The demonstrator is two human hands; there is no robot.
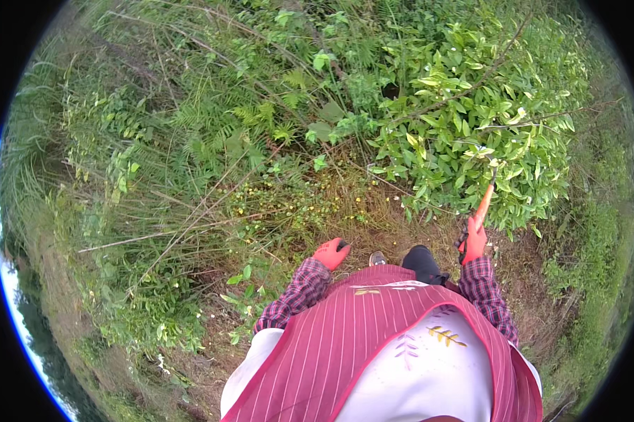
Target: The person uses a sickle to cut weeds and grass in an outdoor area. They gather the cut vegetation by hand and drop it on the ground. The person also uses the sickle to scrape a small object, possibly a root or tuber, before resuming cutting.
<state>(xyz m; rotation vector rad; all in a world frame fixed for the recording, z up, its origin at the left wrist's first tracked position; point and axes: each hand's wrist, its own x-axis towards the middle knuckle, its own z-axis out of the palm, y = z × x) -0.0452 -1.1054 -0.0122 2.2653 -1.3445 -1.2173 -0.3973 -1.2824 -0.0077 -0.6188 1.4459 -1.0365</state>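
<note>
My right hand [472,242], in a red glove with dark fingers, grips the orange handle of a hand tool [485,205]. The tool points up and away from me, and its dark metal end is partly lost among the leaves of a green shrub [470,126]; the blade's shape cannot be made out. My left hand [332,254], gloved the same way, is held in front of my body over the grass, its fingers curled; whether it holds anything is not visible.
Ferns [259,118], tall grass and dry stalks [185,227] cover the ground ahead and left. Small yellow flowers [306,203] grow near my feet. A bare branch [470,89] crosses the shrub. A low leafy plant [248,300] stands beside my left sleeve.
</note>
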